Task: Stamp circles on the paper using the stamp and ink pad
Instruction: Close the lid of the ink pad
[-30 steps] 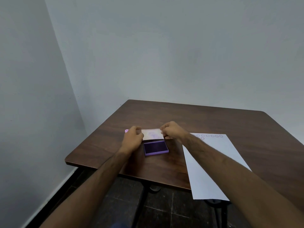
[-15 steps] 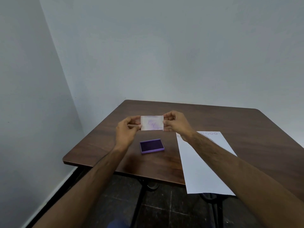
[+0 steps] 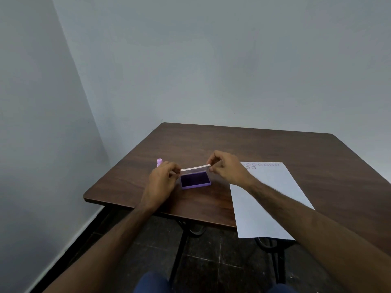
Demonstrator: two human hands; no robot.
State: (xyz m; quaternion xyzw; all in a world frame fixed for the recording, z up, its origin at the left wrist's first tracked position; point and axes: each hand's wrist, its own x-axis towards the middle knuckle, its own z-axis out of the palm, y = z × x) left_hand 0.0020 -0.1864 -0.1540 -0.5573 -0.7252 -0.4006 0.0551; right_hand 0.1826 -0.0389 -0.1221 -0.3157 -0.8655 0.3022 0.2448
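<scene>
- Head view: we see a dark brown wood-grain tabletop [image 3: 264, 149] with rounded corners, standing in the corner of a room with pale grey walls.
- The far half of the tabletop and its right side lie bare, leaving wide room there; the things sit toward the near left corner and the near edge.
- The ink pad [image 3: 195, 180], a flat purple rectangular tray with a dark ink surface, lies open on the tabletop near the near left corner.
- Its lid [image 3: 195, 168], a thin pale rectangle, is held just above the far edge of the ink pad, seen nearly edge-on.
- Our left hand [image 3: 161, 178] pinches the left end of the lid between thumb and fingertips; our right hand [image 3: 227, 168] pinches the right end the same way.
- The stamp [image 3: 159, 162], a small lilac cylinder, stands behind the left hand, near the left edge of the tabletop.
- The paper [image 3: 266, 199], a smooth white sheet, lies right of the ink pad and hangs over the near edge.
- A row of small purple circles [image 3: 262, 164] runs along the far edge of the paper, with two more below; we cannot read any writing.
</scene>
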